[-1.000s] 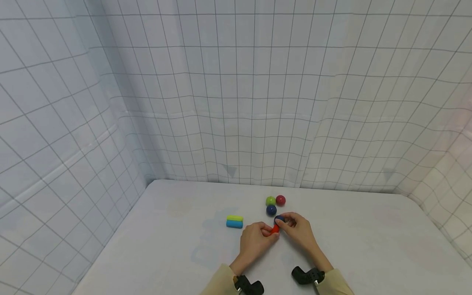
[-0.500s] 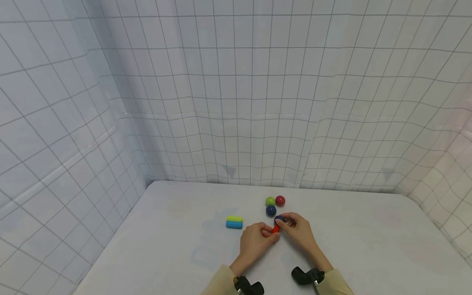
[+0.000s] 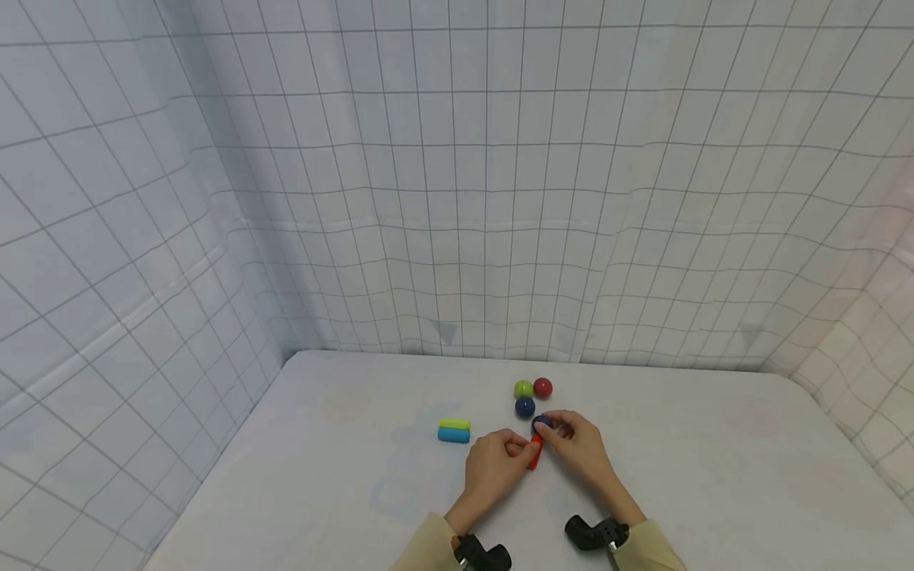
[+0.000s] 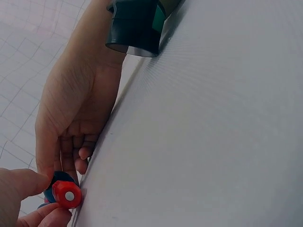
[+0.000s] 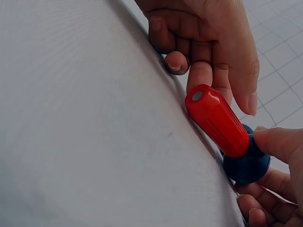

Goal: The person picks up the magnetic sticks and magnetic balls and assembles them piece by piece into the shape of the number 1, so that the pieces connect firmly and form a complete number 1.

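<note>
My right hand [image 3: 580,448] pinches a dark blue magnetic ball [image 5: 247,163] between thumb and fingers. From that ball sticks out a ridged red magnetic rod [image 5: 218,120], its free end showing a round metal tip toward both wrist cameras. My left hand [image 3: 494,464] is around the rod, with loosely bent fingers behind it; in the right wrist view its thumb [image 5: 247,90] stands apart from the red surface. In the left wrist view the left thumb [image 4: 26,183] is beside the rod [image 4: 67,194], close to the ball.
Just beyond the hands are a second dark blue ball [image 3: 524,408], a green ball [image 3: 524,389] and a red ball [image 3: 543,388]. Left of them lie a yellow rod [image 3: 454,423] and a blue rod [image 3: 454,435] side by side. Gridded white curtains [image 3: 457,198] surround the white table [image 3: 321,476].
My left thumb has shifted up the red rod and loosened from it, so its lower end now shows below the thumb. The right hand and the loose pieces have stayed in place.
</note>
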